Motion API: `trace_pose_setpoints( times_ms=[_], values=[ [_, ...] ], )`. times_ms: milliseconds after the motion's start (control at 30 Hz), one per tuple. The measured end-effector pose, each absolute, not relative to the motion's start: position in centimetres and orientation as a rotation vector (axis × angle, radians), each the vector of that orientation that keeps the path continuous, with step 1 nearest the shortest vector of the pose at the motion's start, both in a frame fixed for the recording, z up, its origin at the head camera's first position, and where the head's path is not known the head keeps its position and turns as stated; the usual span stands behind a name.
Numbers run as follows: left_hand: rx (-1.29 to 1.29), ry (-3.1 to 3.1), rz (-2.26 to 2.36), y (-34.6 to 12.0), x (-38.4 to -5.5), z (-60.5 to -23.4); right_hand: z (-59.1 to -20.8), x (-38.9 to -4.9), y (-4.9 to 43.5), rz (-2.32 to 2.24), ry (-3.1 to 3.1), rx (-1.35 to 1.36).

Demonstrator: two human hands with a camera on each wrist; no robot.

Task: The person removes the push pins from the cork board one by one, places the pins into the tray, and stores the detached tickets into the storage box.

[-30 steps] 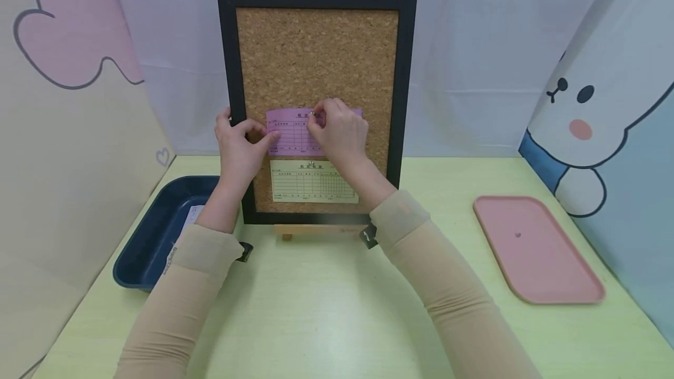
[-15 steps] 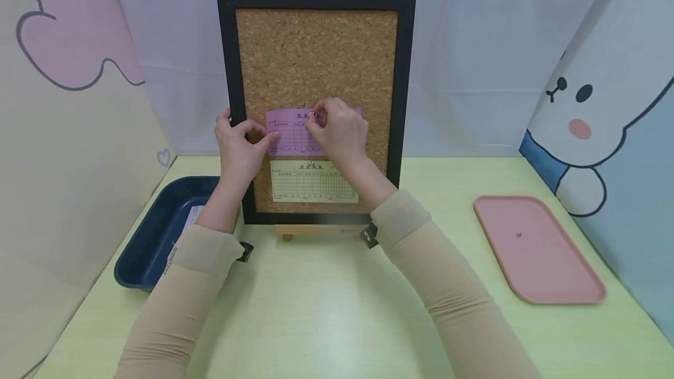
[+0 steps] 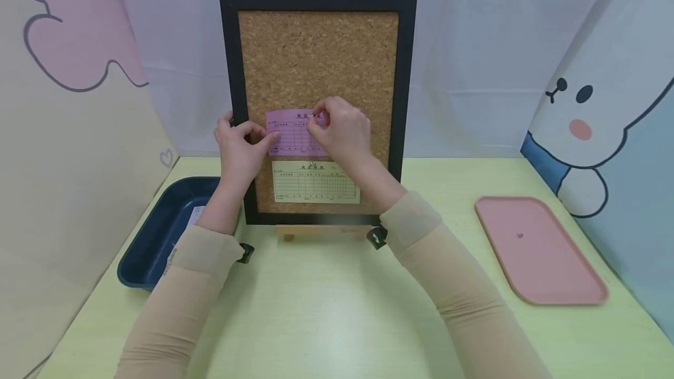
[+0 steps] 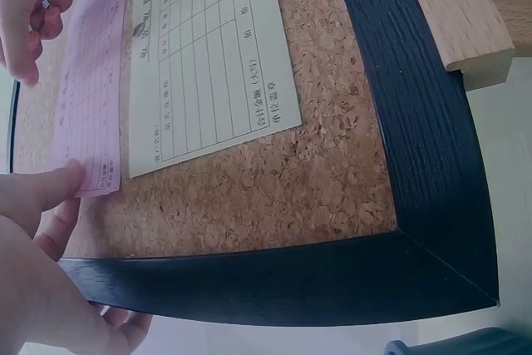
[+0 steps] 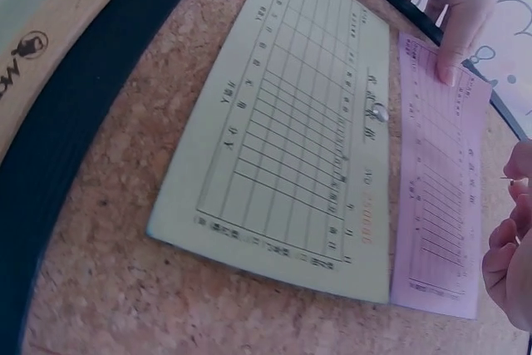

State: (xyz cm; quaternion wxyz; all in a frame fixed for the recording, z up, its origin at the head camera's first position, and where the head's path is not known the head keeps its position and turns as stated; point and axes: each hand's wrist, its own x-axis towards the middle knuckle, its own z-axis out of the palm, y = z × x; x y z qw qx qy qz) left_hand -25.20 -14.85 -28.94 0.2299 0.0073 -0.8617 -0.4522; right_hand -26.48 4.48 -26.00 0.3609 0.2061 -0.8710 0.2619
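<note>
A pink printed paper slip (image 3: 292,136) lies against the corkboard (image 3: 318,54), just above a yellow slip (image 3: 316,186). My left hand (image 3: 239,148) pinches the pink slip's left edge, thumb on its face, while other fingers reach round the black frame (image 4: 249,284). Near the slip's top middle, my right hand (image 3: 344,130) pinches a small pushpin (image 5: 506,178) between thumb and index finger; its thin point shows in the right wrist view. Part of the pink slip is hidden behind this hand. A clear pushpin (image 5: 380,112) sits at the yellow slip's top edge.
The board stands upright on a wooden easel (image 3: 321,229). To the left is a dark blue tray (image 3: 134,259) with white paper (image 3: 196,215) inside, partly covered by my left arm. On the right lies a pink tray (image 3: 547,256) bearing one small pin (image 3: 520,235).
My right hand and forearm have shifted slightly to the right, and the wrist has turned a little. The left hand keeps its hold on the pink slip.
</note>
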Motion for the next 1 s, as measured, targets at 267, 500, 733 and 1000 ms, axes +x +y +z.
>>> trace_pose_setpoints(
  times_ms=[267, 500, 733, 1000],
  values=[
    [0.002, -2.361, -1.268, -15.3, -24.8, -28.7, -24.6, -25.5, 5.6, 0.656, -2.245, 0.579],
    [-0.004, -2.336, -1.294, -15.6, -24.3, -28.1, -23.6, -24.9, 6.6, 0.673, -2.241, 0.609],
    [0.052, -2.364, -1.316, -16.2, -23.7, -27.5, -23.0, -24.4, 7.9, 0.671, -2.214, 0.619],
    [0.088, -2.382, -1.274, -16.7, -23.0, -26.7, -22.0, -23.8, 9.9, 0.681, -2.141, 0.651]
  ],
)
